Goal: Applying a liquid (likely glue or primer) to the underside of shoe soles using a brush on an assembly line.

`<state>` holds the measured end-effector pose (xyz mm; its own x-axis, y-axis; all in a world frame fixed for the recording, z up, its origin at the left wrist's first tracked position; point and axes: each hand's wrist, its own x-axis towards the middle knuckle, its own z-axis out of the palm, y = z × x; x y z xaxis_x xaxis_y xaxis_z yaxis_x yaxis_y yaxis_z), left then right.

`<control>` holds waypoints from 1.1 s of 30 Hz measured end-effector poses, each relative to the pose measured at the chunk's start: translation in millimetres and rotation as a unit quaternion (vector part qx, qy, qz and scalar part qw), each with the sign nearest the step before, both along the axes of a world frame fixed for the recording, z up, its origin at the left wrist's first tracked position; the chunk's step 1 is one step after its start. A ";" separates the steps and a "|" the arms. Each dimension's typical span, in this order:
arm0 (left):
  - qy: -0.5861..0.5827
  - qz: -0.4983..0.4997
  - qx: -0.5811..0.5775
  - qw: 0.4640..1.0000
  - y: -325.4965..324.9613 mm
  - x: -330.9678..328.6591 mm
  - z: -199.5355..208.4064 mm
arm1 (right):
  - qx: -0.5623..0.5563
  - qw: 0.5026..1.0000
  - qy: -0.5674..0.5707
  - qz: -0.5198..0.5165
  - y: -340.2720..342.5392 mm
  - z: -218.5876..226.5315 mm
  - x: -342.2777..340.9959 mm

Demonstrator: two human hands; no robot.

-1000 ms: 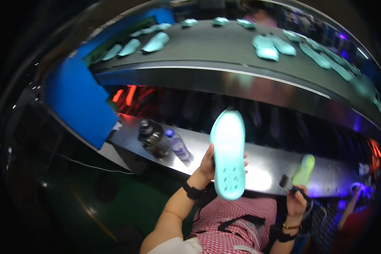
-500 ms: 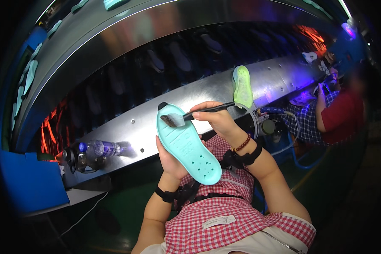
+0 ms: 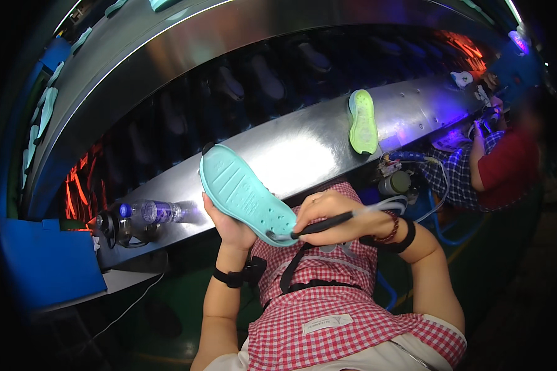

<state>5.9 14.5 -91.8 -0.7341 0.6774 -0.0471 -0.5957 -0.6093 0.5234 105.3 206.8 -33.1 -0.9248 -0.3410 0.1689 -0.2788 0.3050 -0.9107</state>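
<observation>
A turquoise shoe sole [image 3: 244, 193] is held tilted in front of me, its far left end tipped with black. My left hand [image 3: 229, 224] grips it from below, thumb along its left edge and the other fingers mostly hidden beneath. Pinched in my right hand [image 3: 334, 216] is a black-handled brush [image 3: 325, 224] with a clear tube trailing from its back end. The brush tip touches the near right end of the sole, beside a group of small holes. Its bristles are mostly hidden by the sole's edge and my fingers.
On the metal ledge lies a yellow-green sole [image 3: 362, 123]; a plastic bottle [image 3: 161, 212] stands at its left end. Behind the ledge, a dark conveyor carries more soles [image 3: 267, 77] past glowing red heaters [image 3: 75, 191]. A co-worker in a red shirt [image 3: 507, 161] sits at the right.
My right hand has moved the brush from the sole's far end to its near right end. The sole has shifted left and slightly up in my left hand.
</observation>
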 end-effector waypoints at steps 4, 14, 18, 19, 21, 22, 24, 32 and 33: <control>-0.154 0.053 -0.012 0.987 19.2 18.9 21.8 | -0.229 0.953 -0.118 -0.158 2.6 35.3 -8.6; -0.087 -0.010 0.090 0.992 21.5 21.2 23.1 | -0.271 0.951 -0.104 -0.103 -0.1 40.9 -13.0; -0.048 0.061 0.000 0.997 26.9 18.7 32.1 | -0.121 0.989 0.049 -0.074 -1.4 25.2 -16.5; -0.018 0.088 0.006 0.996 27.1 18.8 32.8 | -0.131 0.988 0.073 -0.034 -2.4 25.9 -13.3; -0.007 0.101 0.007 0.995 26.0 12.9 31.2 | -0.192 0.981 0.013 0.019 3.1 33.8 -4.3; 0.002 0.113 0.008 0.994 27.4 11.2 31.0 | -0.222 0.975 -0.002 -0.027 4.9 32.7 -3.7; -0.020 0.193 -0.048 0.980 32.7 7.6 36.3 | -0.112 0.979 0.096 -0.143 10.7 20.5 -17.8; 0.056 0.256 -0.005 0.965 19.6 -9.1 48.3 | -0.184 0.972 0.075 -0.128 14.7 22.0 -4.3; 0.072 0.261 -0.007 0.963 21.2 -11.6 50.5 | -0.163 0.978 0.035 -0.129 15.3 15.8 -8.9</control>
